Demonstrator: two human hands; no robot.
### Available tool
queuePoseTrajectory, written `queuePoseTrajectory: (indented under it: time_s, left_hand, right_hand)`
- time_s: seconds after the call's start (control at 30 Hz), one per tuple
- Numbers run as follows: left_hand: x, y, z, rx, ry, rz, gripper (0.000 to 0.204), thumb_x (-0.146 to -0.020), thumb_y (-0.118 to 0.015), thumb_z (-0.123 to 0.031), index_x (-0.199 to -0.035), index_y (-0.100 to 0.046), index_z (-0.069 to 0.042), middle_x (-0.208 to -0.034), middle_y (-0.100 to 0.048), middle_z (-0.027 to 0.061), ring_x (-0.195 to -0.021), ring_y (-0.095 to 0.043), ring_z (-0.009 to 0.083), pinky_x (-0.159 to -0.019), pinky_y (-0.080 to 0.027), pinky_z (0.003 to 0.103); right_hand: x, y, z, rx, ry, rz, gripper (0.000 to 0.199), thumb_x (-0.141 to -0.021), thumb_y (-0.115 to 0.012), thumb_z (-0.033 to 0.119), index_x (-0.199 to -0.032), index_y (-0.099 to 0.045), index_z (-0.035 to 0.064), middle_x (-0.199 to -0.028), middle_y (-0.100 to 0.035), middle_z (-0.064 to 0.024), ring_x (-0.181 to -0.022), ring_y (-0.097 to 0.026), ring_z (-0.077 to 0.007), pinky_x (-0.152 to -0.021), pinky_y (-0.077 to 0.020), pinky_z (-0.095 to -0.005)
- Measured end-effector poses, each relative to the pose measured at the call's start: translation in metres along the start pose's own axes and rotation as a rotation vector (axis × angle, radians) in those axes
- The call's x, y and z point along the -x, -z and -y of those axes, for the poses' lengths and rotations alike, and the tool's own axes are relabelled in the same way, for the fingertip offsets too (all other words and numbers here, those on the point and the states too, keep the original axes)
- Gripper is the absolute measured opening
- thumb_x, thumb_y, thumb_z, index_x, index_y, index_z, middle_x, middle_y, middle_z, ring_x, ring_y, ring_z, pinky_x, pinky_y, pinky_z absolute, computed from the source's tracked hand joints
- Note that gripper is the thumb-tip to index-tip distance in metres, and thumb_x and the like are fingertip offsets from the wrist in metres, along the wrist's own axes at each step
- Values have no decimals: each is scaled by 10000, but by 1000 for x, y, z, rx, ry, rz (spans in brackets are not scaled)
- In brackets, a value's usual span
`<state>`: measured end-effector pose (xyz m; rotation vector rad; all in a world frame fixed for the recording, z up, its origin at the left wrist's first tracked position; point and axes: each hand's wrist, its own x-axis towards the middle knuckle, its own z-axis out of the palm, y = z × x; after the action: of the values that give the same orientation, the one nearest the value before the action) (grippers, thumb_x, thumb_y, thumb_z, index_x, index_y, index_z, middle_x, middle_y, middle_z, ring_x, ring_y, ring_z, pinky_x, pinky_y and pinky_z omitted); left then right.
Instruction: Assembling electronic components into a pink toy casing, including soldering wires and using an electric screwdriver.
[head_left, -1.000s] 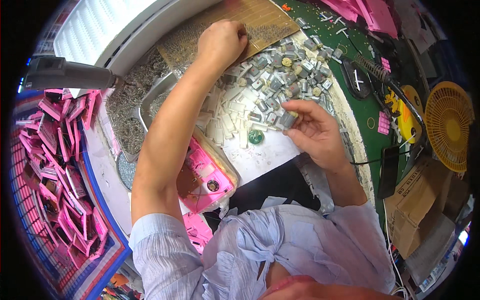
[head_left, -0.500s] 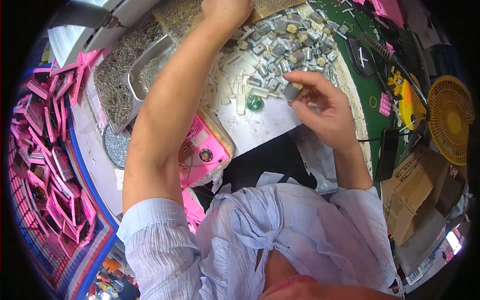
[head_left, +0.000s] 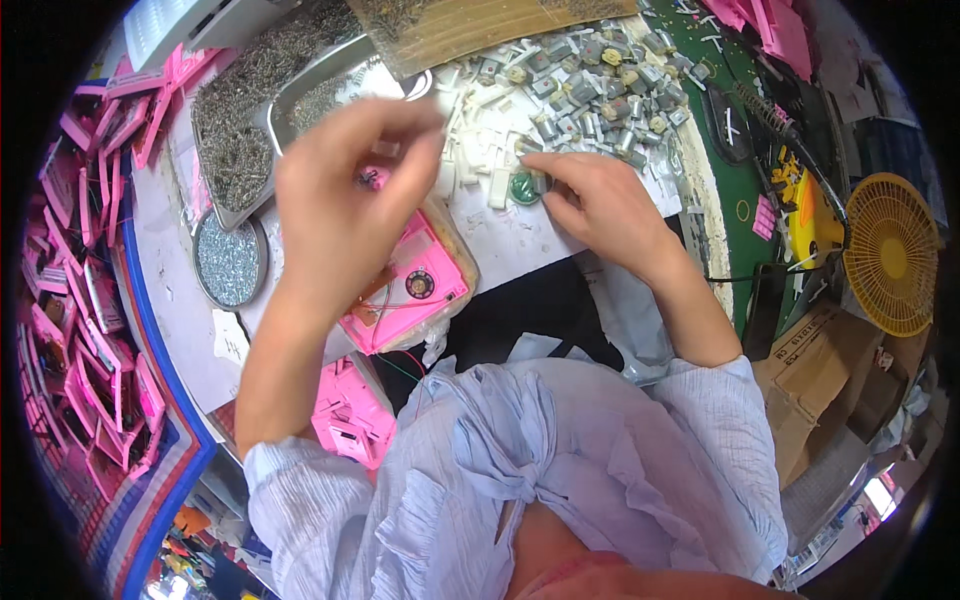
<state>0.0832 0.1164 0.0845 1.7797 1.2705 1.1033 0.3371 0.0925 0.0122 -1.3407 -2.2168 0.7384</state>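
Note:
My right hand (head_left: 605, 205) pinches a small grey motor (head_left: 541, 183) between thumb and fingertips, close beside a round green piece (head_left: 523, 188) on the white work surface. My left hand (head_left: 345, 195) hangs above an open pink plastic casing (head_left: 450, 262), with its fingers bent toward the thumb. Motion smears those fingers, so whether they hold anything cannot be told. Inside the casing show thin wires and a dark round part (head_left: 420, 284). Several white plastic pieces (head_left: 478, 130) lie beyond my hands, next to a heap of small grey motors (head_left: 600, 85).
At the far left stand a tray of small screws (head_left: 232, 130), a second metal tray (head_left: 285, 105) and a round dish of tiny silvery parts (head_left: 230, 258). Pink casings (head_left: 90, 330) fill a rack on the left. A yellow fan (head_left: 892, 255) and a cardboard box (head_left: 815, 375) are at right.
My left hand has come back from the far board to above the pink casing. My right hand has moved left and slightly down with the motor, toward the green piece.

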Motion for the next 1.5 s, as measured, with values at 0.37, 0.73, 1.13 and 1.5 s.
queuePoseTrajectory:
  time_s: [0.37, 0.73, 1.13, 1.5]
  left_hand:
    - [138, 5, 16, 136, 129, -94, 134, -851, -728, 84, -968, -719, 19, -973, -708, 116, -849, -697, 170, -740, -578, 280]
    - [157, -10, 27, 112, 143, -202, 228, -858, -765, 35, -1054, -650, 11, -955, -709, 120, -811, -733, 191, -719, -595, 296]
    - [156, -15, 30, 258, 167, -207, 248, -884, -756, 24, -1075, -599, 7, -987, -714, 115, -861, -743, 180, -767, -609, 296]
    - [161, -16, 25, 612, 282, -264, 237, -900, -722, 57, -1075, -572, 1, -1008, -705, 85, -884, -695, 132, -791, -582, 295]
  right_hand:
    - [-9, -10, 14, 116, 6, 12, 371, -817, -626, 32, -1185, -671, 49, -885, -673, -150, -765, -665, -291, -725, -543, -391]
    - [-15, 9, 56, -233, -262, 117, 347, -810, -645, 22, -1155, -658, 58, -745, -615, -24, -674, -612, -138, -624, -490, -301]
    - [-9, -36, 87, -1185, -333, 461, 442, -883, -686, -58, -1310, -577, -27, -868, -596, 21, -742, -529, -19, -655, -421, -179]
    - [2, -41, 86, -723, 30, 319, 470, -868, -733, 8, -1319, -601, 24, -844, -624, -10, -700, -548, -48, -587, -444, -216]
